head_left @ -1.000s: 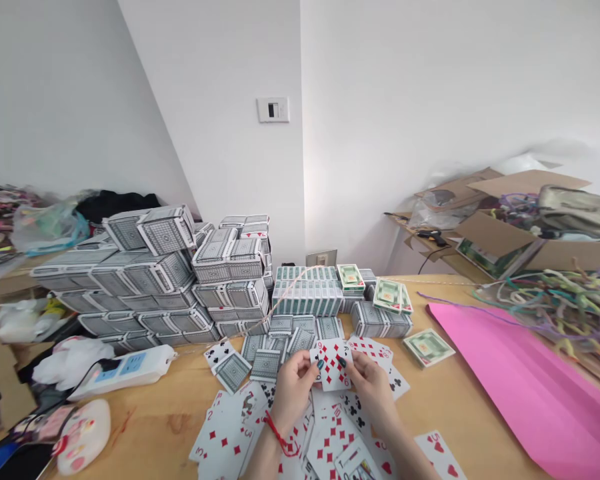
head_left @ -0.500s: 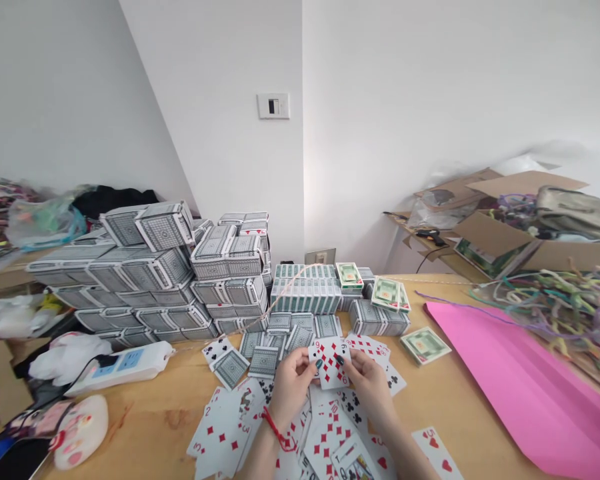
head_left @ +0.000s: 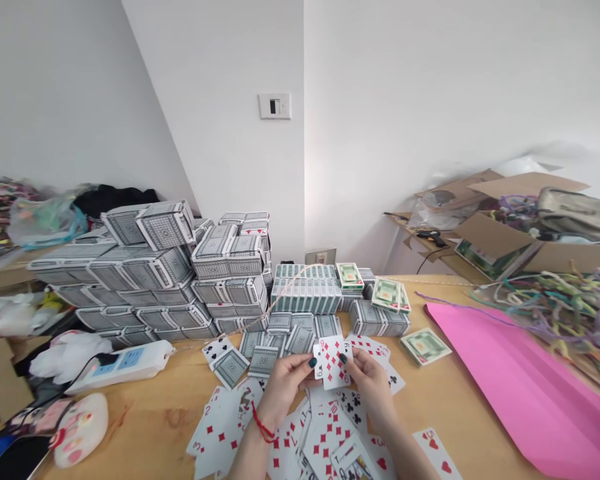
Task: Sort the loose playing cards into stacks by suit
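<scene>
Between my two hands is a small set of playing cards (head_left: 334, 367), faces toward me, a nine of diamonds in front and a black-suit card showing behind its edges. My left hand (head_left: 287, 383) pinches the left edge, thumb on the face. My right hand (head_left: 367, 377) grips the right edge the same way. Loose face-up cards (head_left: 325, 440) lie spread on the table under my wrists, partly hidden by my forearms. Face-down grey-backed cards (head_left: 265, 362) lie beyond my left hand. Right of my right forearm is a five of hearts (head_left: 434, 453).
Wrapped blocks of grey-backed cards (head_left: 165, 267) are stacked high at the left. Green card boxes (head_left: 425, 345) sit at the right, beside a pink sheet (head_left: 520, 387). A power strip (head_left: 123, 367) and a phone (head_left: 20, 460) are on the left. Tangled cords (head_left: 565, 307) lie far right.
My left hand has shifted slightly left and its grip moved outward, uncovering a black-suit card's edge left of the nine of diamonds. My right hand keeps its hold.
</scene>
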Demonstrator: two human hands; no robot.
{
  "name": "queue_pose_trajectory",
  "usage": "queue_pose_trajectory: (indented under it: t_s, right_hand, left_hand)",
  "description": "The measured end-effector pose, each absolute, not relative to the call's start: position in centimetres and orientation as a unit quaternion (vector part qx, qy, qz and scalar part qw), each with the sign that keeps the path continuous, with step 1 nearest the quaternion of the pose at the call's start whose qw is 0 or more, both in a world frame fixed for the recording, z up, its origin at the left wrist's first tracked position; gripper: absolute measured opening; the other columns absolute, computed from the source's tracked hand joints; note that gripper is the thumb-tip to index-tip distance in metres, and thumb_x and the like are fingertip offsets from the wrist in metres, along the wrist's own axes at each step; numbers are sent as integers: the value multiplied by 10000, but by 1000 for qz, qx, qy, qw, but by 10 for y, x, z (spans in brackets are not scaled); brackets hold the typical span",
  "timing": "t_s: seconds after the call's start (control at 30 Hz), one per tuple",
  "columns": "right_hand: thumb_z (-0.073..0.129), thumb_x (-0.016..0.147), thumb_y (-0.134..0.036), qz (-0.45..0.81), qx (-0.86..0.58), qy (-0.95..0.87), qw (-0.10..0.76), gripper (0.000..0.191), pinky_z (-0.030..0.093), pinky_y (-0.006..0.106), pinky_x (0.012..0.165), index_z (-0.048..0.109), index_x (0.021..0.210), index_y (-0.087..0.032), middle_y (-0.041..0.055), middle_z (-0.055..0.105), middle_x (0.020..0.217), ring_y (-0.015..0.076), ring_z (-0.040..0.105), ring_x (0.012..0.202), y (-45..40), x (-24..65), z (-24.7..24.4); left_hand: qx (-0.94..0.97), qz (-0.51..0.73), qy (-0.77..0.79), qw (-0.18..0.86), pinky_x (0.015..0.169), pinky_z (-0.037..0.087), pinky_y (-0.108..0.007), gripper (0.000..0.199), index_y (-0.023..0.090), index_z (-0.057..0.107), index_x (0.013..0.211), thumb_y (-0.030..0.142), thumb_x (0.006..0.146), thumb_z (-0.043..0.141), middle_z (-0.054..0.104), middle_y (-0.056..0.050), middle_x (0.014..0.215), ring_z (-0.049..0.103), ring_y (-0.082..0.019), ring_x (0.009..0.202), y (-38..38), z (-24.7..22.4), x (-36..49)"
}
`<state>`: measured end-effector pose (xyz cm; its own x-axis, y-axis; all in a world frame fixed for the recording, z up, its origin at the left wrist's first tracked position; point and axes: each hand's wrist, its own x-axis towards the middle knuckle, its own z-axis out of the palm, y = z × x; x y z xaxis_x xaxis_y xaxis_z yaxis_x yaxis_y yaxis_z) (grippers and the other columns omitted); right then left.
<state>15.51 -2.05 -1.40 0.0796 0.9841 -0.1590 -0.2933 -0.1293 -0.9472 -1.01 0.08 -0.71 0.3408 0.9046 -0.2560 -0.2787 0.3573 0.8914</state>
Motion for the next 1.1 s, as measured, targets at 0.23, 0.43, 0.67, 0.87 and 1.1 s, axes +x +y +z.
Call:
queue_pose_trajectory:
  t_s: [0.23,0.43,0.67,0.87,1.1]
  right_hand:
    - [588,695,-492,544,-504,-384,550,332,457,288,544,552,818,-186,39,668,683,208,613,592,-23,151,-16]
    - [561,696,-507,480,-552,-431,527,327,364,242,455,516,695,-183,6,582,563,155,504,488,-21,152,-20]
    - [505,732,-389,421,-582,-464,519,238,305,228,466,423,604,-206,-44,446,511,119,387,466,-25,150,-18]
    - [457,754,-365,413,-586,-483,502,228,293,233,486,370,606,-216,-49,393,527,118,345,485,-24,152,-27]
    - [501,688,-443,417,-595,-472,500,291,294,231,462,364,555,-224,-43,407,487,125,359,471,-20,155,-33]
  left_hand:
    - [393,400,383,734,763,490,-354,418,117,688,906,402,602,718,691,-120,911,634,-239,823,1,-9,-3]
    - [418,406,362,728,777,480,-360,409,129,670,962,392,649,687,686,-114,945,634,-244,837,0,-13,0]
    - [430,418,372,709,795,476,-362,381,125,665,969,367,675,668,691,-109,931,632,-244,849,-1,-16,1]
    - [433,428,398,686,781,481,-352,400,119,664,963,353,640,695,696,-112,911,636,-242,827,-1,-14,5]
    - [468,422,424,650,753,489,-328,354,118,679,925,340,649,679,701,-105,885,624,-244,848,-1,-15,7]
